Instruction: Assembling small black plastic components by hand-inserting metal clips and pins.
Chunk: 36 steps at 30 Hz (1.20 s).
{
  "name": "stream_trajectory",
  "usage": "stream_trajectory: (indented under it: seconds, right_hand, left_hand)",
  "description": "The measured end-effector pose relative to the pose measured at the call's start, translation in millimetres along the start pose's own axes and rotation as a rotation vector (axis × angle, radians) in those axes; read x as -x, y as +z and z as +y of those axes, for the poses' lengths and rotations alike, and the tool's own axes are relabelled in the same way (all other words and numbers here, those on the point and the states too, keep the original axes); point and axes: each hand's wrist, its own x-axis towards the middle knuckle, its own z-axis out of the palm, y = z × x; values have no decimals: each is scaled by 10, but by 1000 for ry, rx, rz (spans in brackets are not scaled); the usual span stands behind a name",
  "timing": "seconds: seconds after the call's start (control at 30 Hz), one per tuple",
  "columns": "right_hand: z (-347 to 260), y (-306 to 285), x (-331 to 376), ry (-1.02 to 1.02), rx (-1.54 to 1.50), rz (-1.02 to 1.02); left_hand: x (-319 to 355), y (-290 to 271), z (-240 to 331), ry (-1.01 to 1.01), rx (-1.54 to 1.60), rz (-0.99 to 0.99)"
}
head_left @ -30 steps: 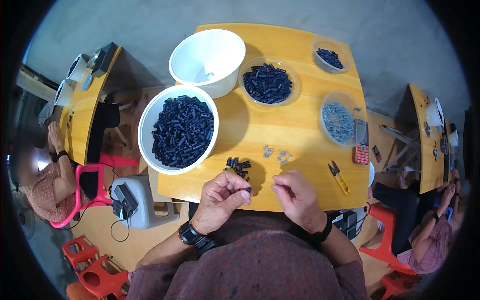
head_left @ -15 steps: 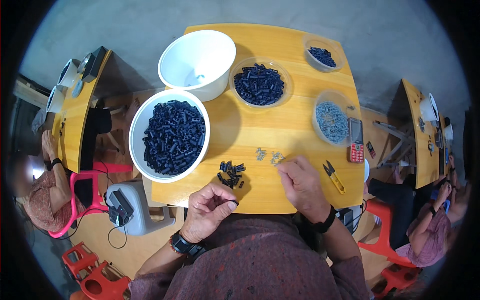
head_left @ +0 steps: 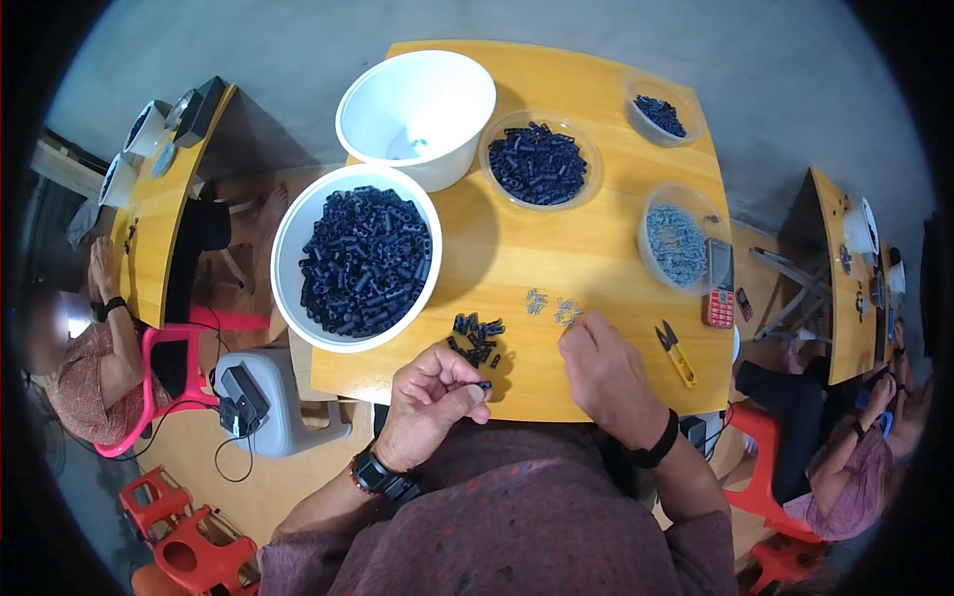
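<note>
My left hand (head_left: 427, 409) pinches a small black plastic piece (head_left: 485, 385) between thumb and forefinger, over the table's near edge. Just beyond it lies a little heap of black plastic pieces (head_left: 475, 340), short and tube-like. My right hand (head_left: 613, 382) is closed, with its fingertips pointing down and in toward the left hand; whatever it grips is hidden behind the fingers. Two small groups of tiny silvery metal parts lie past the right fingertips, a left group (head_left: 537, 301) and a right group (head_left: 568, 311).
A white tub (head_left: 281, 260) full of black pieces stands at left, with another white tub (head_left: 350, 129) behind. Clear bowls hold black pieces (head_left: 538, 167) and metal parts (head_left: 678, 248). Yellow-handled thread snips (head_left: 678, 360) and a red phone (head_left: 719, 288) lie right. People sit at side tables.
My right hand has drawn back slightly from the right group of metal parts. The left hand has tilted, so the black piece's end shows more. The whole view has shifted a little.
</note>
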Motion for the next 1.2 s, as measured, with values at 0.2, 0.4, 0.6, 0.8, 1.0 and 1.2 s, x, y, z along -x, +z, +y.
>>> stream_trajectory:
  seconds: [0.2, 0.4, 0.6, 0.8, 1.0, 1.2]
  right_hand:
    - [-23, -12, 46, -49, 98, -107]
    - [-145, -30, -1, 19, -353, -8]
    - [-323, 114, -27, 323, -1068, -81]
    - [-276, 274, -27, 256, -1139, -44]
    - [-224, 336, -1, 292, -1159, -53]
    - [-203, 331, 4, 238, -1064, -70]
  left_hand:
    - [14, 11, 22, -94, 23, 9]
    - [12, 28, -4, -115, 44, 15]
    - [-34, 119, 40, -110, 64, -21]
    - [-51, 172, 44, -97, 77, -12]
    - [-56, 186, 57, -128, 76, -4]
    - [-36, 222, 66, -105, -46, 33]
